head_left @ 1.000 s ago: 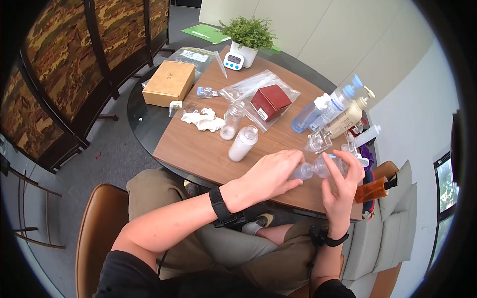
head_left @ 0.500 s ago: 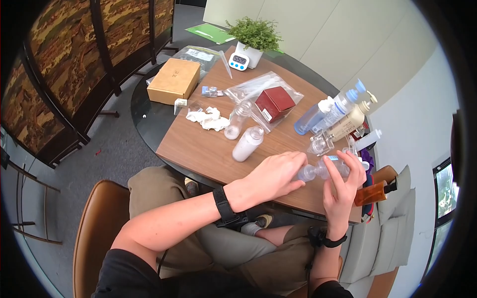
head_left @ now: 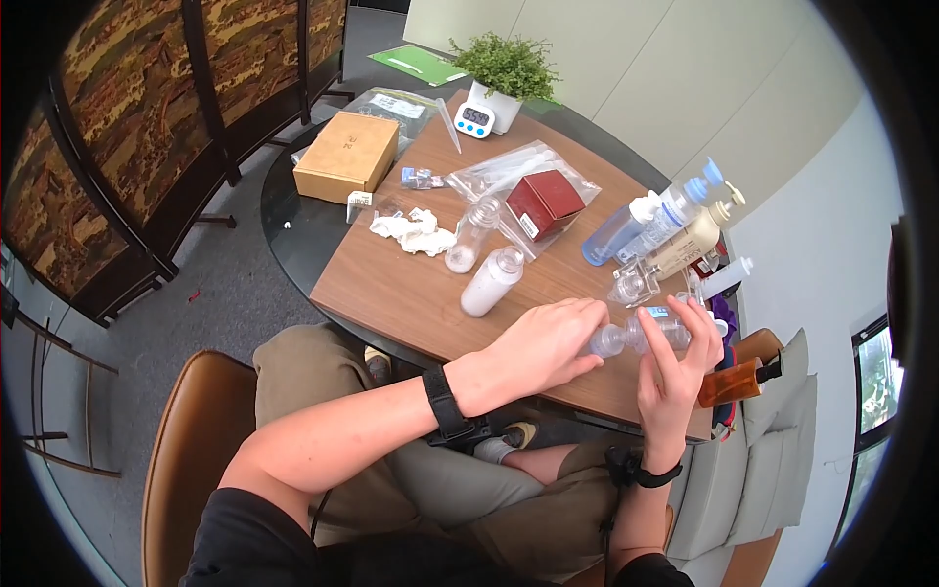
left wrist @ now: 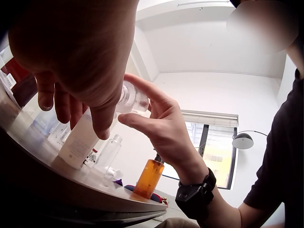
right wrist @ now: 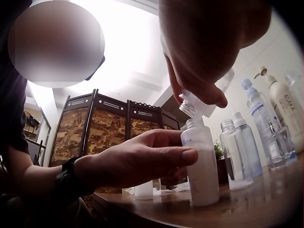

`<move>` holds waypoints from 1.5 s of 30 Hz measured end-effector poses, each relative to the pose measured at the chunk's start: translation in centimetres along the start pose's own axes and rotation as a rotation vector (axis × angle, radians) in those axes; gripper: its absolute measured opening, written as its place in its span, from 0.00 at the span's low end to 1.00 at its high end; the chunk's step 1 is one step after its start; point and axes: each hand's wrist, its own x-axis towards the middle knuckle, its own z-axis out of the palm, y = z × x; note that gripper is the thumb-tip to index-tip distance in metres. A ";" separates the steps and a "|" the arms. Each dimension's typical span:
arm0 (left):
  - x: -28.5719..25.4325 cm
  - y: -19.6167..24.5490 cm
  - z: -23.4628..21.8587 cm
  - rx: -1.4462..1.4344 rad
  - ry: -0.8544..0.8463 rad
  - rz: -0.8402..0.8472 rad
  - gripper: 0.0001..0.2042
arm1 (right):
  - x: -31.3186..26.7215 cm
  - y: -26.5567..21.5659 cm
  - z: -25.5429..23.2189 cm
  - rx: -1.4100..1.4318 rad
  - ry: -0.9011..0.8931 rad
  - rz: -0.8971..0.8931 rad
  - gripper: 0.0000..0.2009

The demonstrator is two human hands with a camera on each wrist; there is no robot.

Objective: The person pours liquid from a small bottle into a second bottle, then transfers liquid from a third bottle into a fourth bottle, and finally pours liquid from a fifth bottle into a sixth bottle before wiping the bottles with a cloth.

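Observation:
My left hand [head_left: 538,347] grips a frosted white bottle [right wrist: 203,175], which stands upright on the table, thumb on one side and fingers on the other. Over its open mouth, my right hand [head_left: 675,357] holds a clear plastic bottle [right wrist: 190,108] tilted neck-down between thumb and fingers. The threaded neck of the clear bottle is right at the frosted bottle's mouth. Left of my hands in the head view stand an uncapped bottle of white contents [head_left: 489,284] and a clear open bottle [head_left: 472,235] with a little white at its bottom.
Blue bottle [head_left: 616,233] and cream pump bottle [head_left: 693,243] stand at the right back; an amber bottle [head_left: 729,383] is by the right edge. Further off are crumpled tissue [head_left: 416,235], a red box [head_left: 546,205], a cardboard box [head_left: 347,157], a timer [head_left: 474,119] and a potted plant [head_left: 504,68].
The head view has shifted slightly, so the tabletop things sit a little further right in it. Both hands keep nearly the same pose on their bottles.

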 end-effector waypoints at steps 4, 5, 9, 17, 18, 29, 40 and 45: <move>0.0 0.0 0.1 0.006 0.005 0.007 0.20 | 0.0 0.0 0.1 -0.001 0.004 0.001 0.33; 0.0 0.0 0.1 0.006 0.005 0.007 0.20 | 0.0 0.0 0.1 -0.002 0.006 0.001 0.33; 0.0 0.1 0.0 0.003 0.010 0.013 0.19 | 0.0 -0.1 0.2 -0.004 0.013 0.007 0.32; -0.1 -0.1 0.1 -0.001 0.018 0.018 0.19 | 0.0 -0.2 0.4 -0.022 0.024 0.004 0.31; -0.1 -0.1 0.1 -0.001 0.013 0.014 0.19 | -0.1 -0.2 0.4 -0.026 0.025 0.005 0.31; 0.0 -0.1 0.2 0.001 0.005 -0.003 0.19 | -0.1 -0.3 0.4 -0.032 0.033 0.004 0.31; -0.1 -0.1 0.2 0.008 0.006 0.000 0.19 | -0.2 -0.3 0.4 -0.035 0.030 0.008 0.31; -0.1 -0.2 0.2 0.005 0.015 0.015 0.19 | -0.2 -0.3 0.4 -0.035 0.035 0.009 0.32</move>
